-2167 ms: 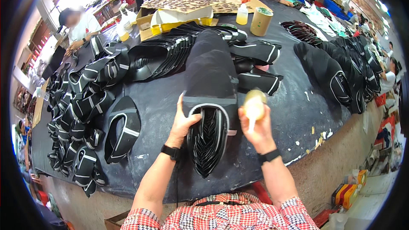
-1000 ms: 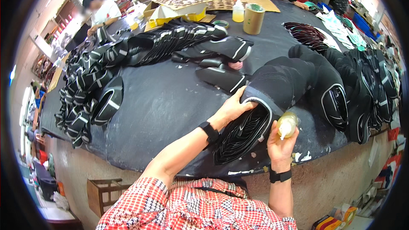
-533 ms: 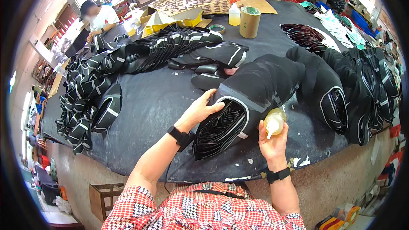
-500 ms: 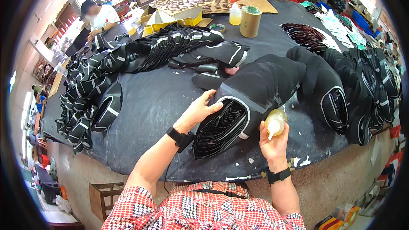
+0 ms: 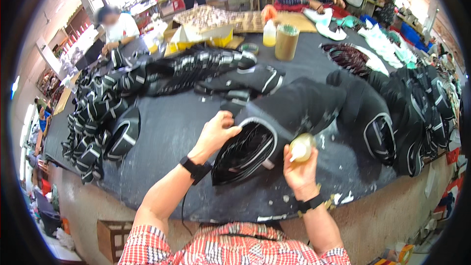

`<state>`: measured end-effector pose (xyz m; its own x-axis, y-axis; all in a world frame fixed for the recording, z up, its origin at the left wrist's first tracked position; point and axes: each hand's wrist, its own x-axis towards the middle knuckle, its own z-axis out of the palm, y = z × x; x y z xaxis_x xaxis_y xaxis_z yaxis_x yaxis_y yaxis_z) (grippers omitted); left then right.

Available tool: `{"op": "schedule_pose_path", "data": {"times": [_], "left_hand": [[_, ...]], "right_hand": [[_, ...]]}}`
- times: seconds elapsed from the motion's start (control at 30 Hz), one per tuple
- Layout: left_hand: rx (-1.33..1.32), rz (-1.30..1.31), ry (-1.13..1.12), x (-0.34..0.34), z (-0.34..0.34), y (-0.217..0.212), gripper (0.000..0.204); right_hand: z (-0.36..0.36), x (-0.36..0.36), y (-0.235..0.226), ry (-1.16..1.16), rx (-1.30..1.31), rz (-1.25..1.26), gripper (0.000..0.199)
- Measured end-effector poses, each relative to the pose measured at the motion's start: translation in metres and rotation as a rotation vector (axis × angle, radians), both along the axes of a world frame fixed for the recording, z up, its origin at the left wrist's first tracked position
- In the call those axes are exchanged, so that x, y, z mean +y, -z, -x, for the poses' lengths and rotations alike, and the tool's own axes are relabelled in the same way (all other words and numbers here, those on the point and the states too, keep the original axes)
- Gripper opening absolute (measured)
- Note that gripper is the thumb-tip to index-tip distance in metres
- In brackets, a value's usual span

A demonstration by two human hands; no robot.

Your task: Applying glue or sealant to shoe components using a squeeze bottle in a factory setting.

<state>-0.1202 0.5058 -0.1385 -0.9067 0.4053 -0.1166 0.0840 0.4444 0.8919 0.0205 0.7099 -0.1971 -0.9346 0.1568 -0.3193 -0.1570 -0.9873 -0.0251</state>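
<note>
A long fanned stack of black shoe-upper pieces with pale edge trim (image 5: 274,122) lies on the dark work table (image 5: 167,132). My left hand (image 5: 216,135) rests on the near end of the stack, fingers curled over the top piece's trimmed rim. My right hand (image 5: 297,167) grips a small yellowish squeeze bottle (image 5: 300,148) just right of that near end, its pale tip pointing toward me. Both wrists wear black bands.
More rows of black pieces lie at the left (image 5: 98,118), the middle back (image 5: 196,66) and the right (image 5: 412,113). A brown cylinder (image 5: 286,41) and a yellow bottle (image 5: 269,32) stand at the back. Other people work around the table.
The view swung left and back, so the stack now lies slanted to the right. My left hand stayed on the stack's near end. The bottle stayed in my right hand, beside it.
</note>
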Motion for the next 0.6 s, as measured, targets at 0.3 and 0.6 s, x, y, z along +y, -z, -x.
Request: {"op": "schedule_pose_path", "data": {"times": [0.3,0.6], "left_hand": [[-0.36,-0.18,0.121,-0.021,-0.025,0.029,0.06],[-0.369,-0.338,-0.03,-0.015,-0.037,0.035,0.041]], "right_hand": [[-0.025,0.008,0.015,-0.01,-0.098,0.014,0.028],[-0.009,0.008,0.009,-0.038,-0.047,0.03,0.028]]}}
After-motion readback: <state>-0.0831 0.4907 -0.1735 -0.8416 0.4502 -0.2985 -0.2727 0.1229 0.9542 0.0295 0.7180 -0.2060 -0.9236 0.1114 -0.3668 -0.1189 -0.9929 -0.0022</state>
